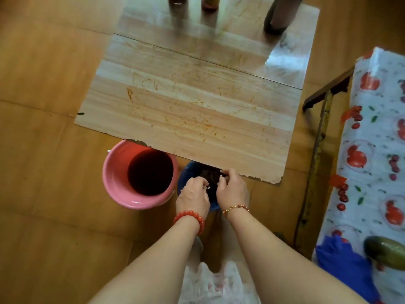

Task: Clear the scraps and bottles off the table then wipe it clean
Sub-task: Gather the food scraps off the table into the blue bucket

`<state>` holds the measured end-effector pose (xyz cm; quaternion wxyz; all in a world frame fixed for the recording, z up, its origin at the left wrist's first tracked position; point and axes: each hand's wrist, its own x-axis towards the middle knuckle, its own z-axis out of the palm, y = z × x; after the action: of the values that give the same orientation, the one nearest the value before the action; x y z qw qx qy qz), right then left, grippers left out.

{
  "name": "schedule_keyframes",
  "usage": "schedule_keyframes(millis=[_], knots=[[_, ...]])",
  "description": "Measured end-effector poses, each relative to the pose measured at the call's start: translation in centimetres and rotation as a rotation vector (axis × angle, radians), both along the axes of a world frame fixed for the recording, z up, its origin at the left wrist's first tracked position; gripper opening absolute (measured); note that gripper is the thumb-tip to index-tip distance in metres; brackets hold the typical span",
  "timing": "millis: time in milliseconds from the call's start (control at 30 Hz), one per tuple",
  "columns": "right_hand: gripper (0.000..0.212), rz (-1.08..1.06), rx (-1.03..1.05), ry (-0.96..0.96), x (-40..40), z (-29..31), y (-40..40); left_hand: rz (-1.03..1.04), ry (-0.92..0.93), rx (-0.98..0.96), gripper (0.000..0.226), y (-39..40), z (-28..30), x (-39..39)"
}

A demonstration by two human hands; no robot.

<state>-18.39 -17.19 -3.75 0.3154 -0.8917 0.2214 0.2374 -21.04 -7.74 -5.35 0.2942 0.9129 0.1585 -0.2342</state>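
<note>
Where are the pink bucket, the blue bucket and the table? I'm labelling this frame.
pink bucket [122, 185], head view, on its inner left wall.
blue bucket [186, 174], head view, on its left rim.
table [197, 102], head view, on bare stained top.

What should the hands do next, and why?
Probably lift the dark cloth out of the blue bucket and onto the near part of the table. Both the left hand and right hand are over that bucket, seemingly working the cloth, and the tabletop is streaked with orange smears awaiting wiping.
</note>
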Motion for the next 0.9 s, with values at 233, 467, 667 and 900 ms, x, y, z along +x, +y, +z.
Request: schedule_keyframes(millis=[233, 467, 667, 900], knots=[[0.026, -0.082, -0.041, 0.055, -3.8, -3.2, -1.2, 0.068, 0.058, -0.063, 0.035, -0.4, -3.4, -1.6], [0.024, -0.084, -0.062, 0.069, -3.5, -2.7, -1.7, 0.051, 0.049, -0.030, 0.023, 0.4, -2.5, -0.9], [0.021, -0.058, -0.024, 0.005, -0.9, -0.3, -0.6, -0.025, -0.012, -0.004, 0.019, 0.7, 0.9, 1.5], [0.021, -0.085, -0.013, -0.097, 2.1, 4.6, 0.0, -0.068, -0.089, 0.035, 0.026, 1.7, 6.1, 3.8]])
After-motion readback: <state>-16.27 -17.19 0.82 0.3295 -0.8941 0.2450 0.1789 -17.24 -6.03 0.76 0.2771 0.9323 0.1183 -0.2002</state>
